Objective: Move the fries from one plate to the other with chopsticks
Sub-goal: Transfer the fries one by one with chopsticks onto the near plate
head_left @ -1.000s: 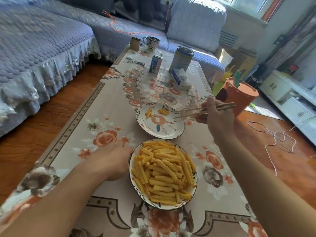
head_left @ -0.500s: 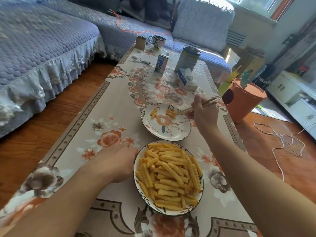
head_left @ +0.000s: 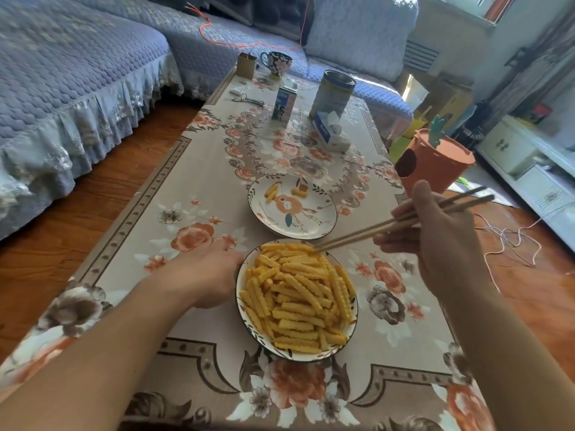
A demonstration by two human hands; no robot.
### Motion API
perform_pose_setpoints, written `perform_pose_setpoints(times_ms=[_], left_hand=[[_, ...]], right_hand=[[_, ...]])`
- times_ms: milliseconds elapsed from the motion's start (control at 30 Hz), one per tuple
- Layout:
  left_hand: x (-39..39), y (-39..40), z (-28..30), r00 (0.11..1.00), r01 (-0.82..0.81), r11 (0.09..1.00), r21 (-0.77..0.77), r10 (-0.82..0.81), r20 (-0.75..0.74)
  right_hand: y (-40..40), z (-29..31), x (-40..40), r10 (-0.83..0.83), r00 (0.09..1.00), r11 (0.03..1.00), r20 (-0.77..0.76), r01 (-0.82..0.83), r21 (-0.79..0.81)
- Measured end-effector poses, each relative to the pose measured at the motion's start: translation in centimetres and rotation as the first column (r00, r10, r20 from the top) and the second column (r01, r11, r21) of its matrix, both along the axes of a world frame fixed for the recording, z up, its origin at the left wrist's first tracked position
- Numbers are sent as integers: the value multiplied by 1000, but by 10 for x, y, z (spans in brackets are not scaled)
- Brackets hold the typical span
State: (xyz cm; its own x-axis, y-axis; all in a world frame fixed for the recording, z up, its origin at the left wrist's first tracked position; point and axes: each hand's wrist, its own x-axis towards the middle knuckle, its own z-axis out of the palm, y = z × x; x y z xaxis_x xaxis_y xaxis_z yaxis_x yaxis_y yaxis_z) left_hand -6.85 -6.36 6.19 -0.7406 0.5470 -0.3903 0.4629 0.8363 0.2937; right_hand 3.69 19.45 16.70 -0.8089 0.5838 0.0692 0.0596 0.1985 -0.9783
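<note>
I see a long table (head_left: 199, 169) under a flowered cloth, with a sofa (head_left: 77, 82) in a quilted blue cover along its left side and far end. Off the table's right edge stands an orange bin (head_left: 435, 163) on the wooden floor.

On the near part of the table sits the full plate (head_left: 239, 293), heaped with crinkle-cut fries (head_left: 298, 297). Just beyond it, close but apart, is the second plate (head_left: 320, 213), flower-patterned, with only a few fries lying near its far left rim.

My left hand (head_left: 208, 275) rests on the cloth against the left rim of the full plate; its fingers curl by the rim, but I cannot tell whether they really grip it. My right hand (head_left: 435, 237) hangs to the right of both plates, above the table, fingers clamped round a pair of wooden chopsticks (head_left: 389, 225). The sticks slant down to the left and their tips, close together, touch the fries at the far edge of the heap. I cannot tell whether a fry is caught between them.

At the far end stand a tall tin (head_left: 336, 94), a tissue box (head_left: 329, 132) beside it, a small carton (head_left: 284, 104) and a patterned mug (head_left: 277, 62).
</note>
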Motion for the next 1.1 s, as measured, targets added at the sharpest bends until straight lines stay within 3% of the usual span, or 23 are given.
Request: perform_pose_setpoints(times_ms=[200, 333, 500, 700, 833, 1100], left_hand=[[6, 0, 0, 999, 28, 1000, -4, -28, -37], [9, -1, 4, 999, 36, 999, -9, -36, -15], [5, -1, 3, 999, 27, 999, -24, -28, -25], [8, 0, 2, 997, 20, 1000, -12, -21, -68], [5, 0, -1, 999, 6, 1000, -22, -7, -53], [0, 1, -4, 998, 21, 999, -40, -23, -50]], right_hand=[[-11, -3, 43, 30, 1000, 998, 2, -30, 59], [-3, 4, 43, -55, 992, 998, -116, 59, 37], [20, -6, -6, -78, 994, 995, -82, 83, 55], [25, -49, -94, -77, 994, 973, -76, 91, 210], [20, -69, -135, -95, 994, 975, -63, 105, 197], [19, -65, -136, -172, 985, 973, -10, 171, 153]])
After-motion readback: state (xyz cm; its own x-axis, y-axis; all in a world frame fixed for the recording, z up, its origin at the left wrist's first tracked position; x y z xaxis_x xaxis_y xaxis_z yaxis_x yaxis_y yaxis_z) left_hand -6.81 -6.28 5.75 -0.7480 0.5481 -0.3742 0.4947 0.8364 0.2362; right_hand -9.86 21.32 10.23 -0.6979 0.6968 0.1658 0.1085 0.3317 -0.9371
